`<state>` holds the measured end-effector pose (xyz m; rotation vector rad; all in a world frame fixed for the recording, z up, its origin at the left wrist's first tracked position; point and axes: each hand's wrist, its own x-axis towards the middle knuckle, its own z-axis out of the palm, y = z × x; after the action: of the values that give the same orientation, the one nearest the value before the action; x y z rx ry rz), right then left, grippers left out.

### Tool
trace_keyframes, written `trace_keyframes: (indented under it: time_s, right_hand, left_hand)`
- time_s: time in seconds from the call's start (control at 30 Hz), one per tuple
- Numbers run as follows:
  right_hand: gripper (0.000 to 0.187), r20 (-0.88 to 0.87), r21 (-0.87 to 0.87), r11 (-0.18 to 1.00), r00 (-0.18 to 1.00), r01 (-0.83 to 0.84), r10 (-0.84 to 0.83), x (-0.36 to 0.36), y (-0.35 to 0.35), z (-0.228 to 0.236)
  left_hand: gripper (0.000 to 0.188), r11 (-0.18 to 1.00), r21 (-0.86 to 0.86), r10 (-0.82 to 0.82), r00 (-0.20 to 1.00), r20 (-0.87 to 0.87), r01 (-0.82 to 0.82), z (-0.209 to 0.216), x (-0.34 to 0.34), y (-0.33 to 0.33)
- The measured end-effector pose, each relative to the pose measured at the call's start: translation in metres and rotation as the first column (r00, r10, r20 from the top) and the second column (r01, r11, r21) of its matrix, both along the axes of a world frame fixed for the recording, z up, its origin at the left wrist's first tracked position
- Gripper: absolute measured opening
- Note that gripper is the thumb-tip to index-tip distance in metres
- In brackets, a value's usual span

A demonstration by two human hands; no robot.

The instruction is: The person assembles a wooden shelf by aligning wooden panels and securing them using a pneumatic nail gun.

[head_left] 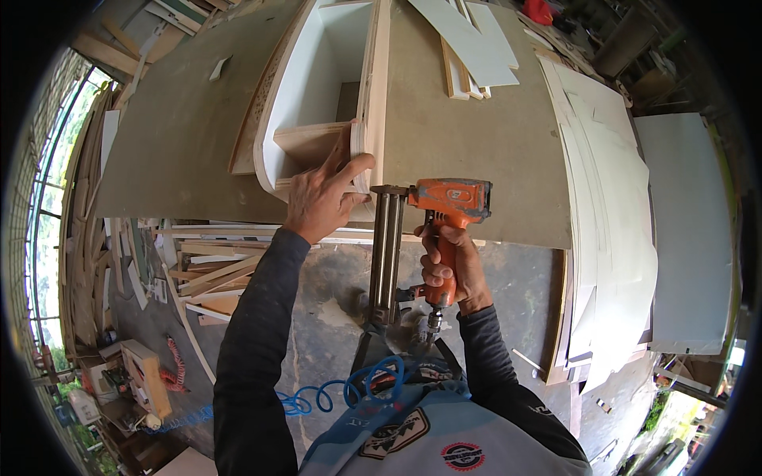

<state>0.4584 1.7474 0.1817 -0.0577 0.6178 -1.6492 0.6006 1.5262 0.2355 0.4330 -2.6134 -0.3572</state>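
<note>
My right hand [459, 268] is wrapped round the handle of an orange pneumatic nail gun [454, 198]. The gun's nose meets or nearly meets the near right corner of a wooden cabinet box [381, 79]; I cannot tell whether it touches. White panels line the box's inside, and its near left corner is rounded. My left hand [316, 200] grips the box's near end, with the thumb and fingers closed at the corner beside the gun's nose. A short wooden crosspiece [309, 145] sits inside that end. Below the gun, a blue coiled air hose [349, 389] trails across my lap.
The box lies on a large brown worktable [468, 151]. White-faced strips [476, 47] are piled at its far side. Large white sheets [607, 206] stand stacked at the right. Wood offcuts [218, 270] lie below the table's near left edge, and a red coiled hose [175, 365] hangs farther left.
</note>
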Motion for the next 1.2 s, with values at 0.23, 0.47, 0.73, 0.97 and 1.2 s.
trace_keyframes:
  time_s: [0.23, 0.47, 0.73, 0.97, 1.2]
  right_hand:
    - [0.035, 0.044, -0.017, 1.0, 0.999, 0.01, -0.009, -0.001, 0.002, 0.0]
    - [0.035, 0.006, 0.0, 1.0, 1.0, -0.006, 0.006, -0.001, 0.004, 0.001]
    - [0.036, 0.12, -0.009, 1.0, 0.993, 0.021, -0.02, 0.001, 0.007, -0.052]
    - [0.039, 0.025, 0.205, 0.979, 0.999, 0.023, -0.029, 0.009, 0.019, -0.133]
    - [0.036, 0.006, 0.248, 0.966, 0.997, 0.079, -0.083, 0.017, 0.019, -0.163]
  left_hand:
    - [0.059, 1.0, -0.007, -0.004, 1.0, -0.022, 0.004, -0.002, 0.0, 0.0]
    - [0.058, 1.0, 0.007, -0.008, 1.0, -0.031, 0.008, -0.003, 0.001, 0.001]
    - [0.074, 1.0, -0.01, 0.017, 0.999, 0.031, -0.017, -0.008, 0.002, -0.005]
    - [0.11, 0.971, -0.237, 0.051, 0.998, 0.034, -0.042, -0.027, 0.005, -0.004]
    - [0.102, 0.927, -0.347, 0.05, 0.965, -0.259, -0.141, -0.031, 0.028, 0.002]
